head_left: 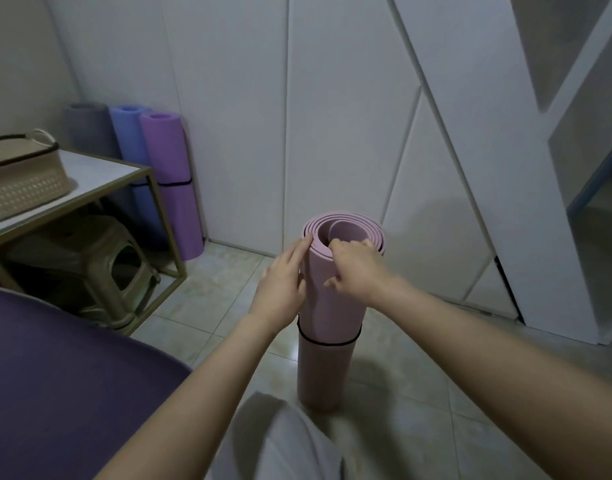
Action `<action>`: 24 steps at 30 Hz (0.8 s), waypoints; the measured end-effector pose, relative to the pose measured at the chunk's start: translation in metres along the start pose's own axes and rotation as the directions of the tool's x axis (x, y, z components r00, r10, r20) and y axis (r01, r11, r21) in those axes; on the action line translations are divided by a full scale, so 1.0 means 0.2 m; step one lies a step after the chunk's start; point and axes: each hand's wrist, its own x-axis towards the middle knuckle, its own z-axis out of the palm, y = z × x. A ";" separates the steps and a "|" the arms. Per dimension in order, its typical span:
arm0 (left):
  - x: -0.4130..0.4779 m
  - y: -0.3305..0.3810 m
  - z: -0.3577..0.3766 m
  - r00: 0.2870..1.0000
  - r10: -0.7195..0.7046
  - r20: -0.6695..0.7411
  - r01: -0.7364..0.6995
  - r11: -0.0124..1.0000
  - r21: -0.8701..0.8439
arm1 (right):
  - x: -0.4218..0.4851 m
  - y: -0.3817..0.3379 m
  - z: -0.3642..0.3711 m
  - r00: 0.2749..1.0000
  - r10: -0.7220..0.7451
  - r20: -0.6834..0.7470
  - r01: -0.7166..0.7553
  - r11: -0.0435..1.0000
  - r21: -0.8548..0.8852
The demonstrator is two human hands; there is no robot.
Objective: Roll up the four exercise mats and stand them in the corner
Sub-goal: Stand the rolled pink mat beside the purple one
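Our left hand (284,282) lies flat, fingers straight, against the left side of the upright pink mat (327,306). Our right hand (355,268) curls over its top rim. A black strap (327,345) rings the roll, which stands on the tiled floor (228,289). Beyond the side table (100,174), a grey mat (84,126), a blue mat (128,133) and a purple mat (169,157) stand in the far-left corner.

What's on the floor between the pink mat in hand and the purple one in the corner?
Head view: only bare floor tiles between the pink mat and the purple mat, along the white wall.
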 end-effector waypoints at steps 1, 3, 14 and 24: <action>0.00 -0.01 -0.03 1.000 0.003 0.008 -0.004 0.996 0.086 | 0.00 -0.02 0.00 1.000 0.009 -0.007 -0.009 1.000 -0.004; -0.03 -0.05 -0.09 1.000 0.011 0.008 -0.013 0.975 0.222 | -0.01 -0.08 0.00 1.000 0.002 -0.031 -0.004 0.999 -0.036; -0.46 -0.70 -0.56 0.860 -0.497 0.112 0.345 0.730 0.590 | 0.14 -0.53 -0.14 0.962 -0.203 -0.184 0.185 0.976 -0.112; -0.78 -1.01 -0.62 0.567 -0.762 0.313 0.497 0.619 0.608 | 0.29 -0.76 -0.08 0.944 -0.270 -0.188 0.262 0.963 -0.070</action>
